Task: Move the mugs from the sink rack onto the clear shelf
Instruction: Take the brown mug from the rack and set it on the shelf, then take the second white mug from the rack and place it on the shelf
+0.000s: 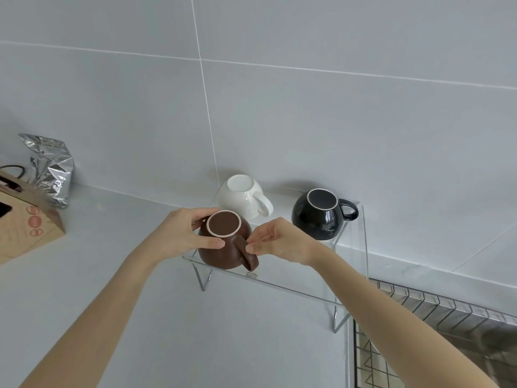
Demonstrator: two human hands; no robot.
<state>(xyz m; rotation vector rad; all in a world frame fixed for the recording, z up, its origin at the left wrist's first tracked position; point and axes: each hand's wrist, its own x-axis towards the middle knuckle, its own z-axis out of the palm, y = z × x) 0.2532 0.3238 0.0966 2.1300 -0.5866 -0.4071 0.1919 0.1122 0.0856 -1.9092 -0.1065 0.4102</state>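
Three mugs stand upside down on the clear shelf (293,287). A brown mug (221,252) is at the front left, its handle pointing toward me. My left hand (184,233) grips its body from the left, thumb and fingers around the base. My right hand (277,240) pinches the brown mug's handle from the right. A white mug (242,198) sits behind it near the wall, and a black mug (321,217) stands at the back right, both with handles to the right.
The wire sink rack (436,309) lies at the lower right, below the shelf's end. A silver foil bag (51,169) and a brown paper carrier box (26,222) stand on the white counter (112,275) at the left. A tiled wall rises behind.
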